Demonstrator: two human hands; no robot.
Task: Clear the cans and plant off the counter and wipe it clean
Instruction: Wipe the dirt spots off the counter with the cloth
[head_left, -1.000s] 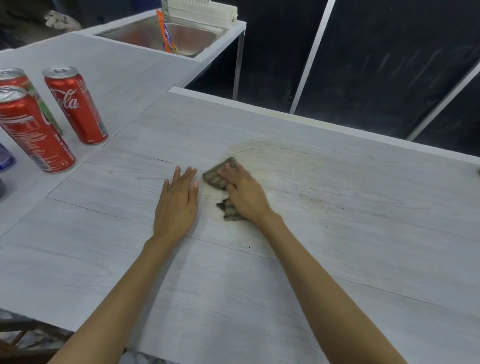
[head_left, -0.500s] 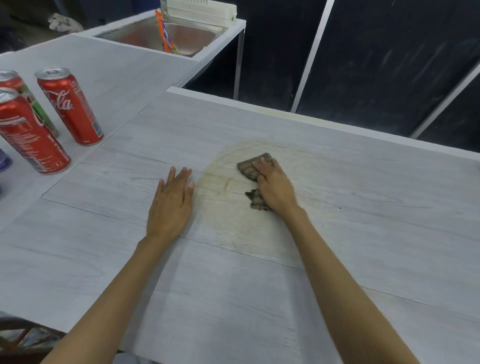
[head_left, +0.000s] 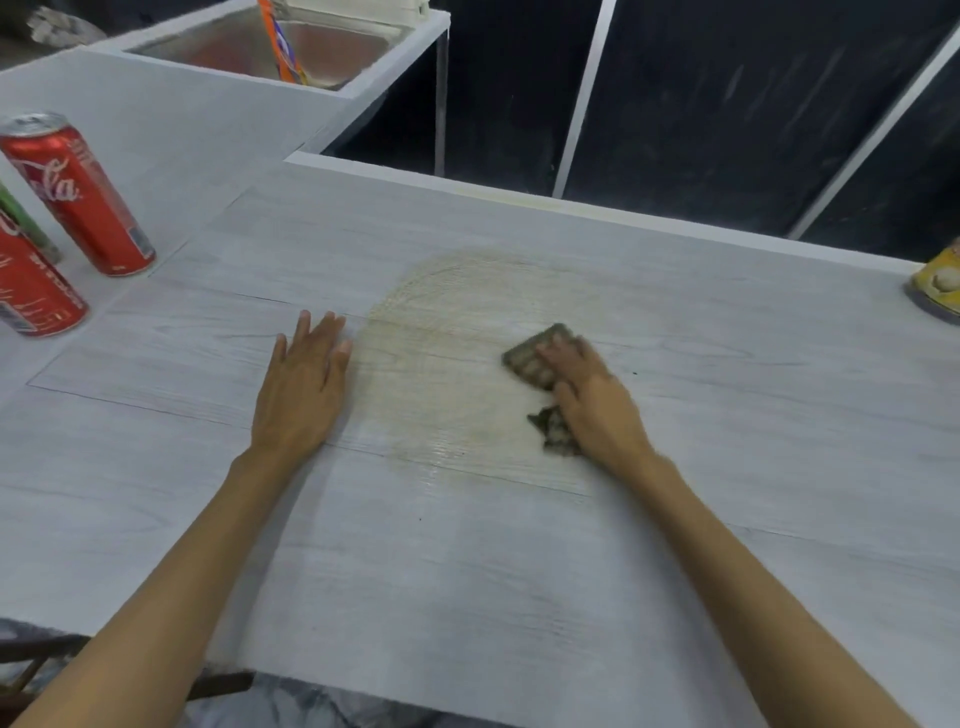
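My right hand (head_left: 592, 400) presses a dark grey-brown cloth (head_left: 535, 358) flat onto the pale wood-grain counter (head_left: 467, 571); part of the cloth sticks out under my palm. A wet, yellowish smear (head_left: 452, 338) spreads left of the cloth. My left hand (head_left: 304, 384) lies flat on the counter with fingers apart, holding nothing. Two red cola cans (head_left: 78, 197) (head_left: 31, 280) stand upright on the adjoining counter at the far left, with a green can (head_left: 21, 223) partly hidden between them.
A steel sink (head_left: 270, 47) with an orange packet (head_left: 280, 47) in it sits at the back left. A yellow object (head_left: 940, 286) shows at the right edge. Beyond the counter's far edge is a dark gap with white frame bars.
My right hand has slid the cloth to the right across the counter, leaving a wider wet smear behind. My left hand has stayed flat in place.
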